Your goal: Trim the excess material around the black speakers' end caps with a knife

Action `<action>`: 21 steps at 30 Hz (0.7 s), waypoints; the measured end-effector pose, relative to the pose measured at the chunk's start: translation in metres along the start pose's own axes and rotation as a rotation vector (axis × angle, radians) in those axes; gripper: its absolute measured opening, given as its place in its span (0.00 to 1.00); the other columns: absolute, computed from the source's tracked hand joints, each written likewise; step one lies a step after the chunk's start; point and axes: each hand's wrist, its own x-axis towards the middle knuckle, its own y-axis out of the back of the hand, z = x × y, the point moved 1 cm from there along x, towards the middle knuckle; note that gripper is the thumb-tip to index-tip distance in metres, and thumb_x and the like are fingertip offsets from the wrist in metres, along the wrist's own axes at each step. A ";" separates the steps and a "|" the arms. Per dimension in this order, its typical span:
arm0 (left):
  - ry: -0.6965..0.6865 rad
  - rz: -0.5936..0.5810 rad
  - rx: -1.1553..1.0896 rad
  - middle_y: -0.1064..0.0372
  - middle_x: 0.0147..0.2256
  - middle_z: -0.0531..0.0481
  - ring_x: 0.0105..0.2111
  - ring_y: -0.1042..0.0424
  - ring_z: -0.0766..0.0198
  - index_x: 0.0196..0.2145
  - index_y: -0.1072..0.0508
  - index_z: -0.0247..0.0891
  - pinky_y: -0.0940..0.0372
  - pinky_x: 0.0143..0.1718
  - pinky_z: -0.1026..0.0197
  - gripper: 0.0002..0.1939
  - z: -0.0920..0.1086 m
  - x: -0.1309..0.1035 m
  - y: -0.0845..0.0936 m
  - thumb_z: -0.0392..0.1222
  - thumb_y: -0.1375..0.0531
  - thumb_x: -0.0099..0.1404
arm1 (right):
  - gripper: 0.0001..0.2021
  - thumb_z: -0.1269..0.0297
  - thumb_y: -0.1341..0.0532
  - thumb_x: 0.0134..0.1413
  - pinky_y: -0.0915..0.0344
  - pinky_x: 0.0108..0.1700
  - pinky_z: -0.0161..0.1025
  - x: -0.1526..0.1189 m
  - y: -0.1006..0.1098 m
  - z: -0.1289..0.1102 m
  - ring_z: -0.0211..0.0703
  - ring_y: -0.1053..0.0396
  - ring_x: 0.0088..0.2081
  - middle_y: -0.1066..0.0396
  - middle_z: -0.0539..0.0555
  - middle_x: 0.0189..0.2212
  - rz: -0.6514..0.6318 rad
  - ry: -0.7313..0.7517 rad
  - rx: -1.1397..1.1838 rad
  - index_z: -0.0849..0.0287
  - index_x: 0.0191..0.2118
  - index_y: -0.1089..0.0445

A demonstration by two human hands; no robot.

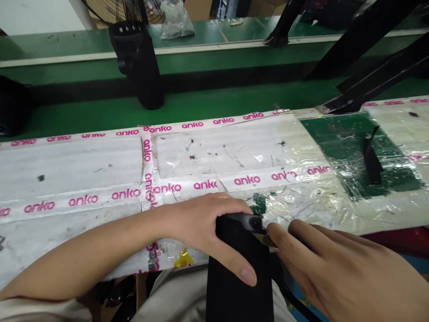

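The left hand (208, 223) wraps closed around the top of the black fabric-covered cylinder (239, 273), steadying it against the workbench (83, 170) edge, while the right hand (338, 268) presses extended fingertips (276, 235) at its rim.

Black fabric-covered piece (239, 277), upright at the near bench edge; black plastic part (246, 220) along its top rim.

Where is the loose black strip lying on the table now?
In the head view, the black strip lies at the right of the table, on the green mat, far from both hands.
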 end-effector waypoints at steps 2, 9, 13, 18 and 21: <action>0.009 -0.001 0.004 0.24 0.44 0.51 0.48 0.26 0.52 0.42 0.19 0.46 0.32 0.50 0.56 0.29 0.000 0.000 0.000 0.58 0.16 0.47 | 0.20 0.77 0.46 0.57 0.37 0.26 0.43 0.000 0.000 -0.002 0.40 0.27 0.23 0.28 0.44 0.29 -0.001 -0.002 0.012 0.51 0.53 0.35; -0.033 -0.011 -0.036 0.24 0.41 0.50 0.45 0.26 0.54 0.38 0.20 0.44 0.32 0.44 0.58 0.27 0.002 0.002 -0.001 0.58 0.17 0.49 | 0.23 0.77 0.46 0.58 0.42 0.27 0.46 -0.011 -0.005 -0.007 0.42 0.29 0.24 0.29 0.45 0.30 -0.002 -0.060 0.034 0.51 0.56 0.34; -0.037 -0.008 -0.009 0.25 0.41 0.51 0.44 0.27 0.54 0.38 0.22 0.45 0.33 0.45 0.57 0.28 0.003 0.002 -0.001 0.59 0.17 0.49 | 0.21 0.76 0.47 0.62 0.46 0.26 0.46 -0.010 -0.004 -0.012 0.41 0.32 0.23 0.31 0.45 0.29 -0.016 -0.088 0.058 0.51 0.56 0.33; 0.007 -0.016 0.026 0.26 0.41 0.52 0.45 0.27 0.54 0.39 0.23 0.45 0.33 0.45 0.56 0.30 0.004 0.002 0.000 0.60 0.17 0.48 | 0.19 0.74 0.50 0.64 0.49 0.26 0.46 -0.008 -0.001 -0.013 0.41 0.33 0.21 0.32 0.46 0.29 -0.033 -0.059 0.033 0.51 0.54 0.32; -0.005 -0.025 0.010 0.27 0.40 0.52 0.43 0.27 0.55 0.39 0.23 0.44 0.34 0.44 0.56 0.29 0.005 0.002 -0.001 0.59 0.17 0.48 | 0.19 0.74 0.50 0.64 0.53 0.22 0.45 -0.010 0.000 -0.012 0.38 0.37 0.17 0.33 0.45 0.27 -0.036 -0.035 0.049 0.52 0.55 0.31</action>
